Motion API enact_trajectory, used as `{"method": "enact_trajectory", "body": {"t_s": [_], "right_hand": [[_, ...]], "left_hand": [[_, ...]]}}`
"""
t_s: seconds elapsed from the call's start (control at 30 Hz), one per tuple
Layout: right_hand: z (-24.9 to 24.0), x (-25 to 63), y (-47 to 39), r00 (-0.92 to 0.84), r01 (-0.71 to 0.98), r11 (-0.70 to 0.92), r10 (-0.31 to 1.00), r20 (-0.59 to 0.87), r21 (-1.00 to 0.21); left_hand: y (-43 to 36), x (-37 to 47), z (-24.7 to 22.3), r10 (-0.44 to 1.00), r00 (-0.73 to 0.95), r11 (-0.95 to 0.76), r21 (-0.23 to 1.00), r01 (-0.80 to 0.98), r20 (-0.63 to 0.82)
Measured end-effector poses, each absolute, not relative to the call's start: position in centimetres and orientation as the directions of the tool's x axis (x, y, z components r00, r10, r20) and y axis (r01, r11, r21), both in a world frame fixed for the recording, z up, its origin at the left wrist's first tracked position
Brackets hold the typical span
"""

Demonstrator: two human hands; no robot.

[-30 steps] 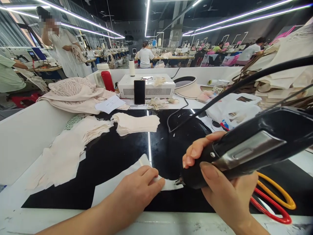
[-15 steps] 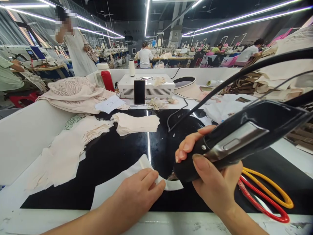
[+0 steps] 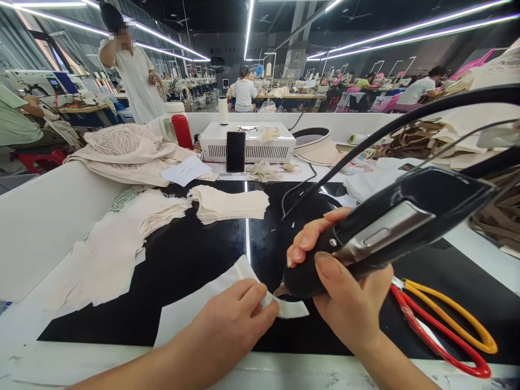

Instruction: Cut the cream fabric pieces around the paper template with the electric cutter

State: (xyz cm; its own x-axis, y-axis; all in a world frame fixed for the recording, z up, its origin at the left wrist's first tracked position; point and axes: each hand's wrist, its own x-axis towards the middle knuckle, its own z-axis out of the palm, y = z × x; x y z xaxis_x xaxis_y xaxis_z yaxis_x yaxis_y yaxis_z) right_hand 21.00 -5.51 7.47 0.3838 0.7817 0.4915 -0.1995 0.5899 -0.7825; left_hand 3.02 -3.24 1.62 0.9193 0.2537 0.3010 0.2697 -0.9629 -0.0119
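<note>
The right hand [image 3: 349, 298] is wrapped around a thick black handheld tool [image 3: 406, 222], thumb on the near side and fingertips curling over the far side. Just beside it, the left hand [image 3: 233, 314] rests with fingers bunched on a white piece [image 3: 187, 314]; whether it pinches the piece or only presses it down, I cannot tell. The tool's metal tip [image 3: 280, 291] is at the curved narrow end of that piece, close to the left fingertips. The piece lies flat on a black mat [image 3: 195, 254], which covers much of the white bench [image 3: 260, 371]. To the right of the right hand lie a red loop handle [image 3: 482, 369] and an orange loop handle [image 3: 488, 344]. Farther up the mat sits a small stack of cream cloth [image 3: 231, 205], with a longer cream pile [image 3: 109, 254] to its left. At the back, a phone [image 3: 235, 151] stands upright in front of a slotted white box [image 3: 247, 146], between a red bottle [image 3: 181, 131] and a pale visor [image 3: 320, 149]. Beyond the bench, a person in white [image 3: 140, 81] stands at the left.
</note>
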Motion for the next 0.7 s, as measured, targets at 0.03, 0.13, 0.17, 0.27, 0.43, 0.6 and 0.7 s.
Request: {"method": "enact_trajectory", "body": {"t_s": [0.03,0.13,0.17,0.27,0.43,0.6,0.7], "right_hand": [[7.45,20.91,-5.43,0.381,-0.2,0.589,0.783,0.492,-0.783],[7.35,20.79,-5.3,0.372,-0.193,0.574,0.793,0.482,-0.796],[7.31,20.81,-5.29,0.367,-0.192,0.568,0.798,0.478,-0.801],[7.24,20.89,-5.21,0.362,-0.196,0.568,0.8,0.479,-0.8],[7.3,20.56,-4.75,0.387,-0.206,0.582,0.787,0.48,-0.787],[7.1,20.41,-4.47,0.368,-0.217,0.571,0.799,0.475,-0.792],[7.01,20.84,-4.48,0.381,-0.191,0.569,0.794,0.474,-0.8]], "left_hand": [[-3.26,3.03,1.6,0.259,0.917,-0.962,-0.007,0.274,0.305],[-3.37,2.96,1.4,0.296,0.906,-0.952,0.015,0.305,0.303],[-3.41,2.91,1.32,0.309,0.905,-0.948,0.025,0.316,0.292],[-3.48,2.73,1.18,0.326,0.908,-0.944,0.045,0.326,0.263],[-3.34,2.62,1.24,0.321,0.908,-0.947,0.059,0.317,0.27],[-3.31,2.8,1.11,0.332,0.892,-0.943,0.088,0.321,0.308],[-3.28,2.75,0.93,0.327,0.896,-0.945,0.085,0.316,0.301]]}}
